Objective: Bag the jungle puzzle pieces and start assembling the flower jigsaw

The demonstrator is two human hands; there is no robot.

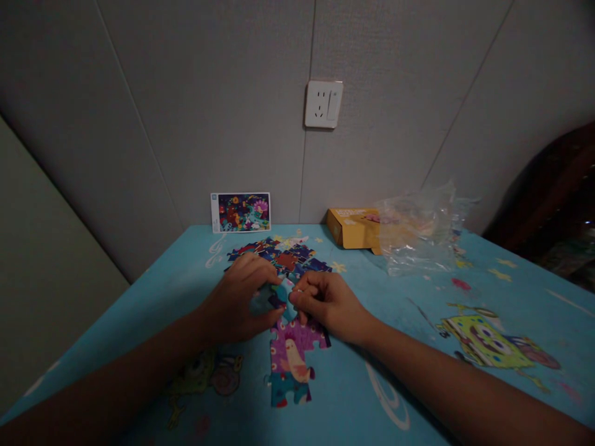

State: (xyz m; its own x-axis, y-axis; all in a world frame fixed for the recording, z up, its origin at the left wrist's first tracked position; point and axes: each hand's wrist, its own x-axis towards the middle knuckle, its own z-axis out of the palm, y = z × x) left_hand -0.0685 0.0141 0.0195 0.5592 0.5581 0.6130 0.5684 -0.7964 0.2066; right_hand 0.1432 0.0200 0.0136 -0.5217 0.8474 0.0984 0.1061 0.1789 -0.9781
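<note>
Between my two hands is a light blue jigsaw puzzle piece [288, 313], raised at a tilt over the puzzle. My right hand [328, 303] pinches its right side between thumb and fingers. At its left side, the thumb and forefinger of my left hand [242, 297] curve around and hold the edge. Below them lies a joined section of puzzle [290, 353], pink and purple with a pale bird and a teal lower end. Behind my hands, several dark blue and red puzzle pieces [287, 260] lie close together, partly hidden by my fingers.
A picture card [242, 212] leans on the wall at the back. An orange box [356, 229] and a crumpled clear plastic bag [418, 238] lie at the back right. The blue tablecloth [367, 396] has cartoon prints. A socket [324, 104] is on the wall.
</note>
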